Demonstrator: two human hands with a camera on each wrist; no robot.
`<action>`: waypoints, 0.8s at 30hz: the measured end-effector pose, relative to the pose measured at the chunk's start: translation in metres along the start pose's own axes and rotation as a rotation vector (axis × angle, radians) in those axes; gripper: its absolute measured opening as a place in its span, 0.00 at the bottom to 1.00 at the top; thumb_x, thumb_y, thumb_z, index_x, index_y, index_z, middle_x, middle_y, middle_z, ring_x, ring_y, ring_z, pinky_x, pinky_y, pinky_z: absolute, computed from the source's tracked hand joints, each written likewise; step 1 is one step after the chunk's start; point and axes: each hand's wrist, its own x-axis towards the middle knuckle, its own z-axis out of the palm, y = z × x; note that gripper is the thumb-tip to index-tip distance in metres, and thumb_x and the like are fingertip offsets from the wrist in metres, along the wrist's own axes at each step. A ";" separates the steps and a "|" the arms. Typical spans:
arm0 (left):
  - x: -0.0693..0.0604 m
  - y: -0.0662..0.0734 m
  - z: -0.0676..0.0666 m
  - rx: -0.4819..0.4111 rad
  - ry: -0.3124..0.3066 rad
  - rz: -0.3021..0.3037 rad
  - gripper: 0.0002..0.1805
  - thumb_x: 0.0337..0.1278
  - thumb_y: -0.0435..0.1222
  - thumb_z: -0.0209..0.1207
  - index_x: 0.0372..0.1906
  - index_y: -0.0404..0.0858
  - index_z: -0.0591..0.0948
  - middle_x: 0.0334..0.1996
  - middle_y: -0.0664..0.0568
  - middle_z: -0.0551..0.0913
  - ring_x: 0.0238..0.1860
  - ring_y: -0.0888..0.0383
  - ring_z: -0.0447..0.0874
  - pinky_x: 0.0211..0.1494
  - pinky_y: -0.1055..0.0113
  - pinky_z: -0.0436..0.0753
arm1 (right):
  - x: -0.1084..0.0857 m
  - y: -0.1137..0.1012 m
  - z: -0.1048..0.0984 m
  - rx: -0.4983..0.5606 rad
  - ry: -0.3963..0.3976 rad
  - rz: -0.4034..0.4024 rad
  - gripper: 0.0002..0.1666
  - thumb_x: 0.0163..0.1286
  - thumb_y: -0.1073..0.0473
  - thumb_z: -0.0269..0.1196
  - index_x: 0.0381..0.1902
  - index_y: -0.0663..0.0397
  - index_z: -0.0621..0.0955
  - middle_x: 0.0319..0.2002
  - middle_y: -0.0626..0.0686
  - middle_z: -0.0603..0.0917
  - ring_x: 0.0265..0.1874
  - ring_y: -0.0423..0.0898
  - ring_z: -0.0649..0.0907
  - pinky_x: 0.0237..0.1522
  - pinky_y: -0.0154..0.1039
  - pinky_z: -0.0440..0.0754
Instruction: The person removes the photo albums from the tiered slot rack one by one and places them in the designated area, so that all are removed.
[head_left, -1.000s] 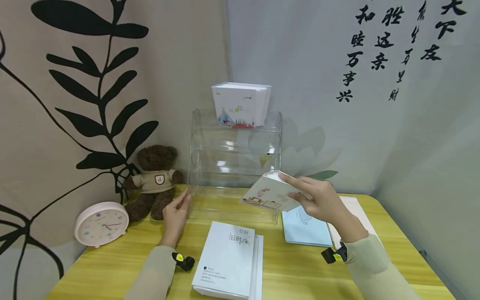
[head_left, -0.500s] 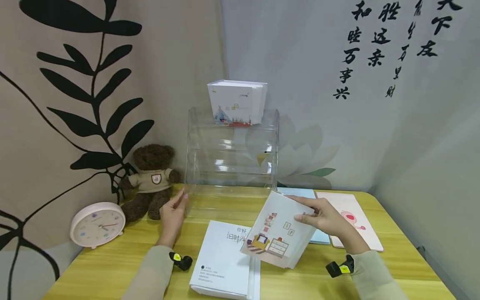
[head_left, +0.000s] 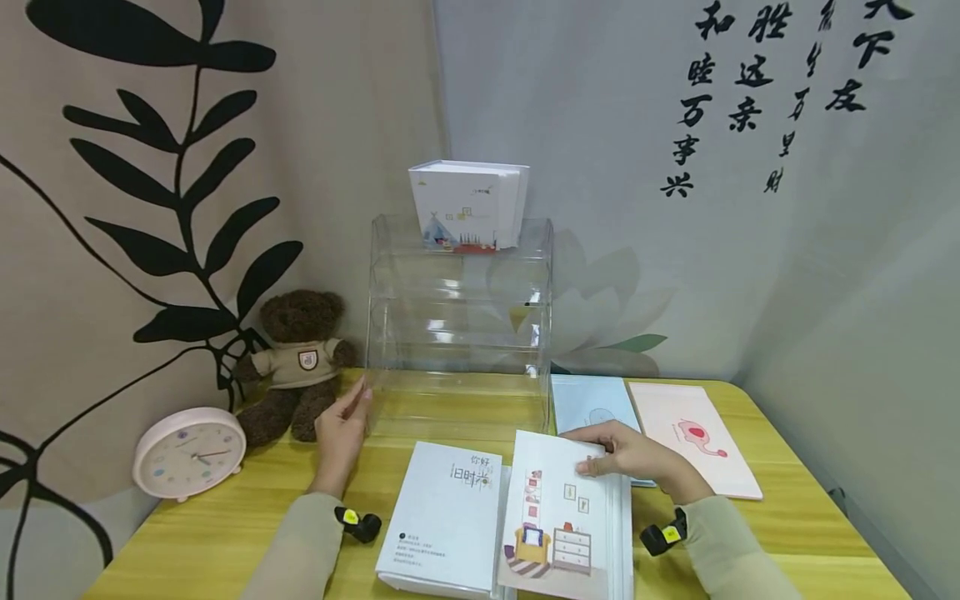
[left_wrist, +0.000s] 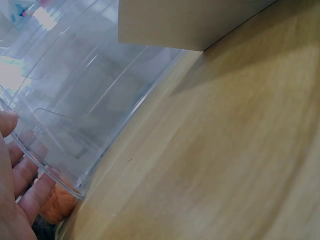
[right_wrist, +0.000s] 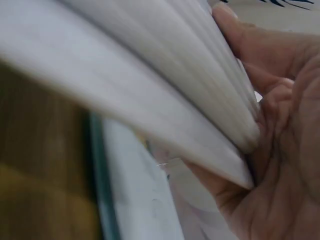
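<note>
A clear plastic display rack (head_left: 459, 297) with stepped shelves stands at the back of the table. My left hand (head_left: 339, 442) holds its lower left edge, thumb and fingers on either side of the clear side panel (left_wrist: 75, 125). In my right hand (head_left: 637, 460) is a thick white book (head_left: 551, 525), its cover printed with an armchair and drawers. The thumb lies on the cover, the fingers behind. In the right wrist view the book's white edges (right_wrist: 165, 75) press into the palm. It overlaps the right side of a white book stack (head_left: 442, 517) at the table's front.
A white book (head_left: 457, 204) stands on the rack's top shelf. Blue (head_left: 588, 396) and pink notebooks (head_left: 693, 433) lie at the right. A brown teddy bear (head_left: 300, 367) and pink clock (head_left: 191, 454) are at the left. Orange yarn (left_wrist: 59, 204) shows beyond the rack.
My right hand has brought the book down and toward me, from before the rack to beside the stack, turning its cover upright to my view. The left hand stays at the rack's edge.
</note>
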 end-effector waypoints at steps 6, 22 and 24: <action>0.000 0.001 0.000 -0.009 -0.005 -0.002 0.21 0.68 0.50 0.62 0.63 0.55 0.82 0.57 0.51 0.84 0.56 0.51 0.83 0.59 0.51 0.80 | 0.000 0.015 0.002 -0.003 -0.040 0.058 0.26 0.69 0.66 0.66 0.63 0.68 0.78 0.45 0.59 0.89 0.36 0.43 0.88 0.36 0.37 0.86; -0.001 0.000 0.000 -0.015 -0.009 0.003 0.20 0.68 0.50 0.62 0.63 0.57 0.82 0.57 0.52 0.84 0.57 0.52 0.83 0.63 0.53 0.77 | 0.001 0.013 0.013 -0.183 -0.005 0.258 0.20 0.66 0.57 0.72 0.56 0.49 0.86 0.40 0.47 0.90 0.38 0.46 0.86 0.43 0.35 0.83; -0.001 0.000 0.000 -0.015 -0.010 0.003 0.21 0.68 0.50 0.62 0.63 0.56 0.82 0.58 0.51 0.84 0.58 0.50 0.82 0.66 0.51 0.74 | 0.001 0.012 0.014 -0.186 -0.001 0.270 0.20 0.65 0.57 0.72 0.55 0.48 0.86 0.40 0.46 0.89 0.38 0.45 0.86 0.43 0.35 0.82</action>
